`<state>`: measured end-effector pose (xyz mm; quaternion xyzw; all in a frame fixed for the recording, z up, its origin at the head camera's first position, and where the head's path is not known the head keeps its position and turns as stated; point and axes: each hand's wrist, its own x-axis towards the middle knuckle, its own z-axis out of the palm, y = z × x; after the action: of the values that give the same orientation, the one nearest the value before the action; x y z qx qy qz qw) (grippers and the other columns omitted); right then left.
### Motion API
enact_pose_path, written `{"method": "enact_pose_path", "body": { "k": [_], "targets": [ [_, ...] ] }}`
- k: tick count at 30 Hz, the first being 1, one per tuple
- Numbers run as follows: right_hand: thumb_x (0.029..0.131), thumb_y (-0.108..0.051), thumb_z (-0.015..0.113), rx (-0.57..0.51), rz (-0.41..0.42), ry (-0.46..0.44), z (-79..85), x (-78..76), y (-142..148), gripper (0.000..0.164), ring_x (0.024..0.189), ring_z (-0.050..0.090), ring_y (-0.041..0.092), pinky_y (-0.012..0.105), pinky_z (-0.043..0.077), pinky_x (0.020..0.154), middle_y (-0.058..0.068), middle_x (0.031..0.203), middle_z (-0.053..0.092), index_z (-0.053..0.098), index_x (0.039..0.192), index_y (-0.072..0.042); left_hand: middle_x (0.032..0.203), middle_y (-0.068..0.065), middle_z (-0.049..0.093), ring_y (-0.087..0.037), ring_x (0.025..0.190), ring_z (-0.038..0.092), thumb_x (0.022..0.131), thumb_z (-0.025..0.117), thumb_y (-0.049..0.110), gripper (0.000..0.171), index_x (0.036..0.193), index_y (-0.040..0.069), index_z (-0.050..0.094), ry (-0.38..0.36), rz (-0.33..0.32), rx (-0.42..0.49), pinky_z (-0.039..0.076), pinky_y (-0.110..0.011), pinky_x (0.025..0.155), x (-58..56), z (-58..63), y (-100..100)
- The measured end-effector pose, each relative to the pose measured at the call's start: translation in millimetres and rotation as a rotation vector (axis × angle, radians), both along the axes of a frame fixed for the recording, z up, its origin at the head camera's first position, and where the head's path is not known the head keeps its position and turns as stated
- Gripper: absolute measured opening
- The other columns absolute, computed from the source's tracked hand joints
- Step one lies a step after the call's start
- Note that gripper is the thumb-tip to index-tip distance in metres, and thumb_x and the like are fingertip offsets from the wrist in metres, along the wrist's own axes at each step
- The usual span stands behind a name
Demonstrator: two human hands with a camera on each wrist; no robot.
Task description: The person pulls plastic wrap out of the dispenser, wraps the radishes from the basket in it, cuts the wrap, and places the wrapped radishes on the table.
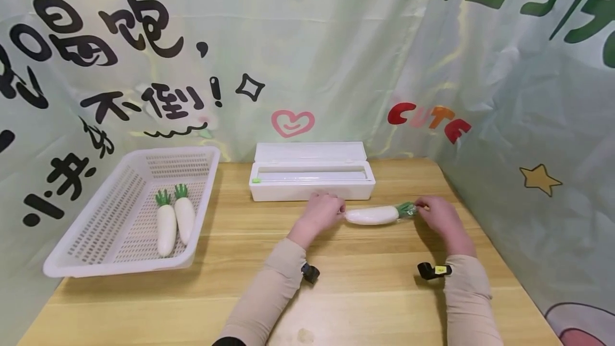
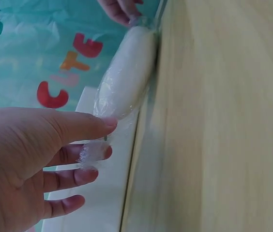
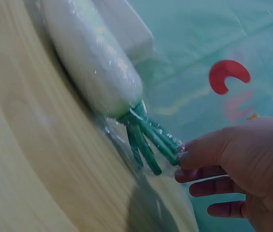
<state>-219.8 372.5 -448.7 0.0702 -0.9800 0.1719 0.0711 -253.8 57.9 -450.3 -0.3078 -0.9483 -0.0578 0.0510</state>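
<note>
A white radish [image 1: 372,215] with green stalks lies sideways near the table's far side, wrapped in clear plastic film. My left hand [image 1: 321,211] pinches the film's gathered end [image 2: 94,151] at the radish's tip, between thumb and forefinger. At the stalk end, my right hand [image 1: 438,214] pinches the film around the green stalks [image 3: 148,140] with thumb and forefinger. Film covers the stalks and clings to the white body, as the right wrist view shows. Just behind the radish stands a white film dispenser box [image 1: 312,190], its lid raised.
On the left a white perforated basket [image 1: 120,268] holds two unwrapped radishes [image 1: 166,231] with green tops. The wooden table [image 1: 375,303] extends toward me. Printed cloth walls [image 1: 336,68] enclose the back and the right side.
</note>
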Motion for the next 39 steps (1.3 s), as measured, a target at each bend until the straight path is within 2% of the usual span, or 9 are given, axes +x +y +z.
{"method": "enact_pose_path", "body": {
  "k": [6,10,14,18,21,25,30,39],
  "targets": [
    [0.095,-0.012,0.054,0.011,-0.054,0.01,2.4,4.7,13.3,0.024,0.099,0.061,0.048,0.06,0.046,0.088,0.028,0.105,0.068,0.069,0.103,0.005,0.088,0.011,0.068,-0.013,0.086,0.059,0.094,0.06,0.036,0.013,0.087,0.027,0.066,0.01,0.013,-0.001,0.044,-0.037,0.085,2.0,-0.8,23.9],
    [0.098,-0.025,0.056,0.045,-0.075,0.026,-0.6,9.8,18.9,0.034,0.098,0.061,0.047,0.06,0.046,0.086,0.028,0.105,0.068,0.069,0.104,0.005,0.091,0.01,0.069,-0.014,0.089,0.06,0.095,0.059,0.038,0.015,0.088,0.027,0.067,0.02,0.034,-0.02,0.044,-0.037,0.084,6.1,-0.4,37.7],
    [0.093,-0.041,0.063,0.122,-0.107,0.07,-5.9,15.7,23.4,0.05,0.103,0.057,0.048,0.062,0.045,0.086,0.03,0.111,0.064,0.065,0.112,0.005,0.095,0.008,0.071,-0.015,0.093,0.061,0.095,0.059,0.038,0.016,0.09,0.026,0.069,0.035,0.059,-0.038,0.044,-0.036,0.083,10.3,1.6,51.9],
    [0.089,-0.048,0.065,0.175,-0.157,0.105,-11.6,21.5,30.3,0.063,0.109,0.051,0.051,0.066,0.043,0.082,0.032,0.12,0.059,0.059,0.121,0.007,0.1,0.008,0.072,-0.016,0.095,0.062,0.096,0.057,0.038,0.017,0.097,0.028,0.07,0.064,0.071,-0.068,0.044,-0.035,0.083,14.2,2.8,68.9],
    [0.091,-0.048,0.062,0.198,-0.175,0.126,-14.4,24.7,37.1,0.065,0.11,0.05,0.052,0.067,0.042,0.08,0.032,0.122,0.058,0.056,0.125,0.007,0.103,0.009,0.071,-0.015,0.098,0.061,0.095,0.058,0.038,0.016,0.101,0.029,0.07,0.07,0.088,-0.091,0.043,-0.034,0.084,16.3,3.4,82.3],
    [0.092,-0.043,0.063,0.218,-0.161,0.164,-17.7,27.8,46.9,0.064,0.11,0.052,0.053,0.065,0.044,0.086,0.035,0.123,0.057,0.055,0.125,0.011,0.104,0.01,0.069,-0.014,0.101,0.058,0.093,0.061,0.035,0.013,0.102,0.031,0.07,0.083,0.098,-0.123,0.041,-0.032,0.086,19.3,4.1,99.4],
    [0.092,-0.039,0.064,0.222,-0.173,0.184,-21.4,32.1,56.1,0.064,0.109,0.052,0.052,0.064,0.044,0.088,0.036,0.12,0.057,0.053,0.126,0.014,0.101,0.012,0.067,-0.012,0.1,0.053,0.092,0.062,0.028,0.012,0.098,0.034,0.07,0.152,0.083,-0.158,0.037,-0.031,0.084,20.8,2.2,117.5],
    [0.098,-0.043,0.053,0.179,-0.263,0.096,-22.4,30.5,59.2,0.07,0.113,0.046,0.056,0.069,0.042,0.086,0.041,0.126,0.049,0.043,0.133,0.017,0.101,0.01,0.056,-0.013,0.098,0.041,0.092,0.059,0.031,0.012,0.096,0.036,0.069,0.309,0.081,-0.201,0.031,-0.031,0.085,6.6,-5.2,137.2]
  ]
}}
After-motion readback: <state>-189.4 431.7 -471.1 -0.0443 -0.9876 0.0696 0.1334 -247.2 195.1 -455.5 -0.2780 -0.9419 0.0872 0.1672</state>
